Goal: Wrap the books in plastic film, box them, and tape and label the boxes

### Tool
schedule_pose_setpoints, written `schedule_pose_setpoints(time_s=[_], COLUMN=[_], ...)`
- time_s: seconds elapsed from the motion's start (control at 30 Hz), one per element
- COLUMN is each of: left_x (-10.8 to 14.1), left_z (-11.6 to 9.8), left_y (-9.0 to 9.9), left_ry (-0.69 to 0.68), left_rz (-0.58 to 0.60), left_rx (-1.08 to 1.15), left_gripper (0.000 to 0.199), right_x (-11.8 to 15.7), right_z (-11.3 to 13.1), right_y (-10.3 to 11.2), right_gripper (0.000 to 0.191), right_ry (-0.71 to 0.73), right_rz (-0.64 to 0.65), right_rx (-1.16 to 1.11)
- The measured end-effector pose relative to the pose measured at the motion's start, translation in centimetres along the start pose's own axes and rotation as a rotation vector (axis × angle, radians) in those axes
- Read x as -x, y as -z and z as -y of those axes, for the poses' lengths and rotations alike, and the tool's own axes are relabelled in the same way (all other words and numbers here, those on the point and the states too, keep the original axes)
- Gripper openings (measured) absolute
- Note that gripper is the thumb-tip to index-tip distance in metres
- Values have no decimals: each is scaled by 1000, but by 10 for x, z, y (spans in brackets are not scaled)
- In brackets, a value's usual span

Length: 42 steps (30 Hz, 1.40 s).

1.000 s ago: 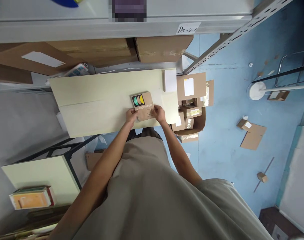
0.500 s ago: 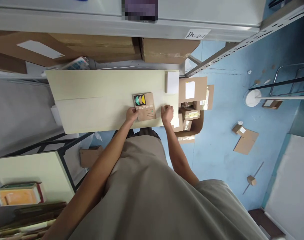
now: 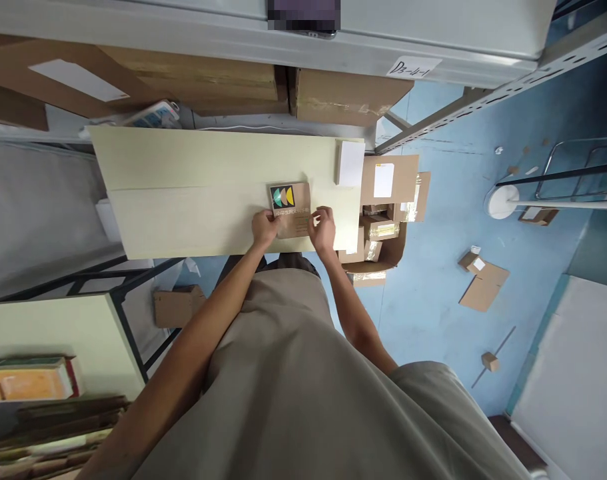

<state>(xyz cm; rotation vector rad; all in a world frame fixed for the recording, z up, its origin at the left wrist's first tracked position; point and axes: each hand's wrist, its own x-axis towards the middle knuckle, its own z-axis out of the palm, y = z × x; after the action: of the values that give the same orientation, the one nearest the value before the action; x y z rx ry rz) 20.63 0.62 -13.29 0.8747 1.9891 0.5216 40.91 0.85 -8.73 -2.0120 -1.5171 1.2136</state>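
A brown book [image 3: 291,212] with green and yellow shapes on its cover lies on the pale table [image 3: 208,220], near the front edge. My left hand [image 3: 265,228] holds the book's left edge, thumb and fingers closed on it. At the lower right edge of the book is my right hand [image 3: 322,228], its fingers curled and fingertips close together by the cover. Whether anything is between those fingertips is too small to make out. A white stack [image 3: 350,164] sits at the table's back right corner.
An open carton [image 3: 396,250] of small boxes stands right of the table. Behind it runs a metal shelf [image 3: 368,55] with large cardboard boxes [image 3: 343,97]. Books [image 3: 30,380] lie on another table at lower left.
My right hand has moved left, from the bare table beside the book to the book's right edge. My left hand stays at the left edge. The camera view has shifted slightly.
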Motion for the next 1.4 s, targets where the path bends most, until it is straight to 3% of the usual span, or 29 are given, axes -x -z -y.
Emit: schedule_pose_setpoints(time_s=[0.1, 0.27, 0.4, 0.5, 0.6, 0.7, 0.87, 1.0, 1.2, 1.33, 1.4], left_x=[6, 14, 11, 6, 2, 2, 10, 18, 28, 32, 34], left_z=[-5, -22, -35, -34, -29, -27, -35, -37, -29, -25, -23], left_y=[1, -8, -25, -35, -39, -40, -37, -30, -3, 16, 27], left_ry=[-25, -14, 24, 21, -4, -14, -26, -46, -86, -194, -227], left_rz=[-62, -75, -141, -174, -184, -181, -166, -129, -137, -37, 7], left_rx=[-59, -59, -89, -97, -71, -45, -69, -45, 6, 187, 252], left_gripper=[32, 51, 80, 86, 84, 80, 71, 68, 67, 21, 10], right_x=[5, 10, 16, 13, 1, -16, -41, -47, -18, 4, 12], right_z=[11, 14, 10, 1, -13, -26, -33, -31, 3, 41, 57], right_y=[-25, -49, -43, -26, -12, -12, -20, -11, 0, -14, -25], right_gripper=[26, 34, 38, 37, 34, 32, 28, 34, 32, 34, 36], right_ry=[15, 49, 122, 144, 66, -50, -128, -149, -32, 65, 112], right_rz=[86, 102, 122, 171, 98, 16, 24, 95, 90, 76, 88], right_rx=[47, 132, 125, 70, 20, 25, -28, -145, -113, -53, -27])
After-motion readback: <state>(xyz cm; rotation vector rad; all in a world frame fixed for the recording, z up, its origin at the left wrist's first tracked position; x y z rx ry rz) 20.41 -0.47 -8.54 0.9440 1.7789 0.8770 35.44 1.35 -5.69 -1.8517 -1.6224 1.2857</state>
